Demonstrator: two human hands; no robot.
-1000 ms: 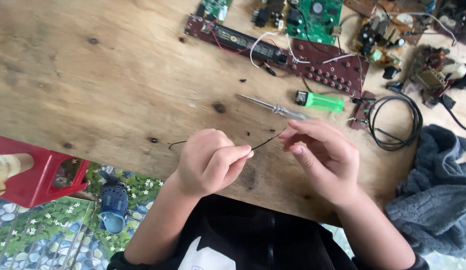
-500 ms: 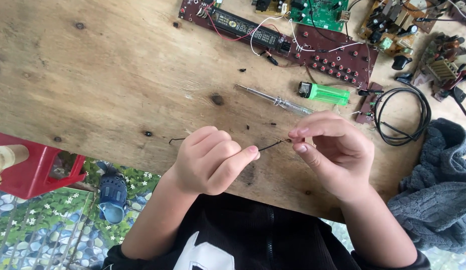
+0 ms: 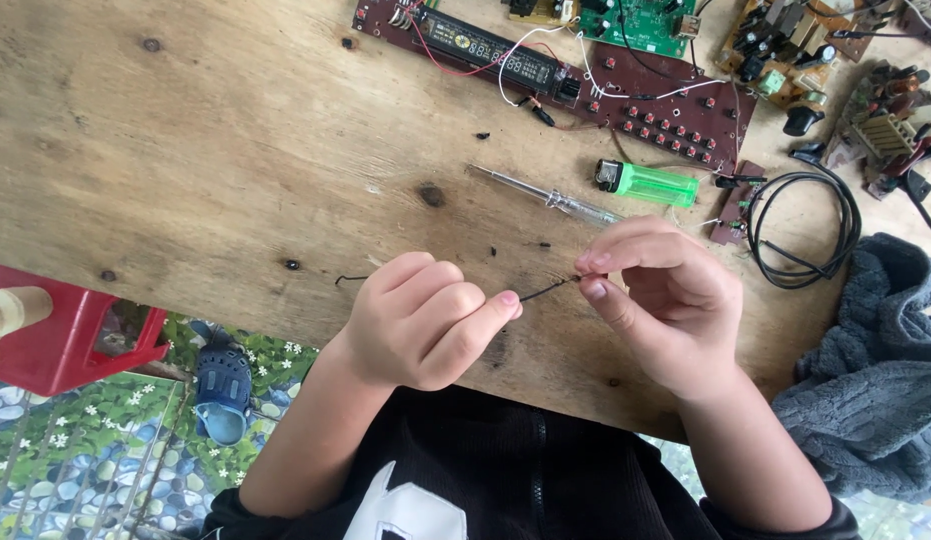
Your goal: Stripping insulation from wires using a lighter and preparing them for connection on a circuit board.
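1. Wooden table (image 3: 205, 170) fills most of our frame, with a red stool (image 3: 65, 335) at lower left.
2. Centre frame, our left hand (image 3: 420, 320) and right hand (image 3: 660, 300) each pinch one end of a thin black wire (image 3: 545, 290), fingers clamped on it.
3. Above lie a screwdriver (image 3: 605, 190), circuit boards (image 3: 585, 75) and a coiled cable (image 3: 800, 230), upper right.

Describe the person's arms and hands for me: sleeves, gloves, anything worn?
Both hands are bare, no gloves, rings or watch visible on the left hand or the right hand. The forearms are uncovered; black sleeves sit pushed up near the elbows. The top is black with a white printed shape on the front.
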